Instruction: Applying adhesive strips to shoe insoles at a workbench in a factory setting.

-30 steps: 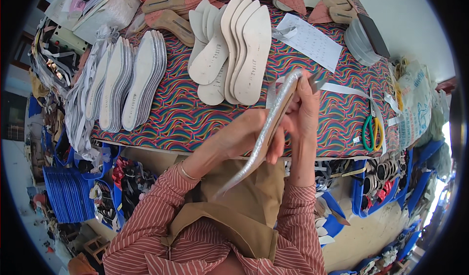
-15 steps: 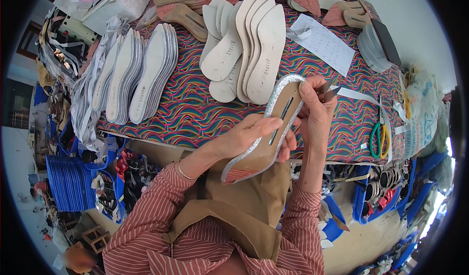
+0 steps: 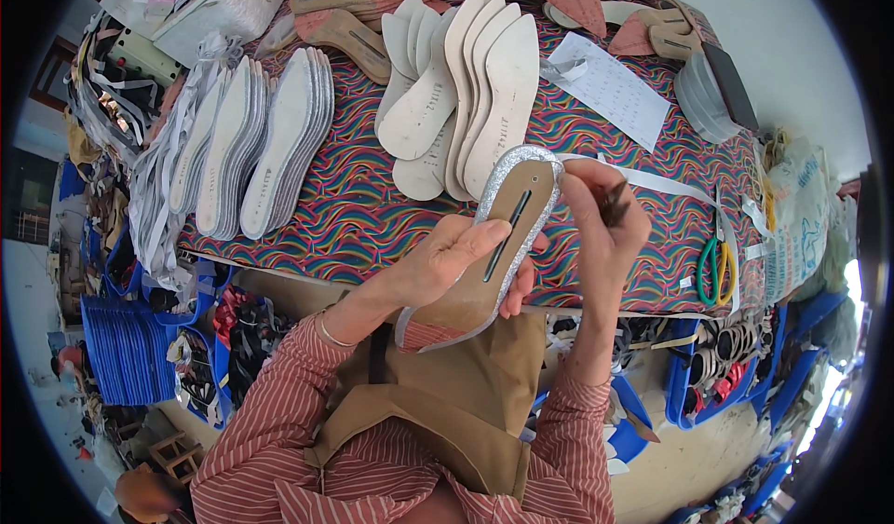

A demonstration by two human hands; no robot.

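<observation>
My left hand (image 3: 433, 268) is closed round the middle of a shoe insole (image 3: 501, 258), thumb on the brown face and fingers behind. A silver glitter trim edges this insole; its face has a dark slot, and its lower end is reddish. At the upper rounded end, my right hand (image 3: 605, 231) pinches at the trim with thumb and finger. Small dark-bladed snips (image 3: 615, 204), blurred, are tucked in that same hand. Beyond lie white insoles (image 3: 503, 105) in a fanned pile, and stacks of silver-edged insoles (image 3: 289, 142) stand to the left.
A white ribbon (image 3: 666, 181) runs over the patterned tablecloth (image 3: 372, 193) toward green-and-yellow-handled scissors (image 3: 717, 271). Behind are a paper sheet (image 3: 610, 91), a tape roll (image 3: 705, 100) and brown insoles (image 3: 349, 40). Blue bins (image 3: 684, 375) stand below the table edge.
The insole and my left hand have shifted a little left. My right hand has turned, its thumb moving from the insole's face to the trim edge; the snips' blades now show less.
</observation>
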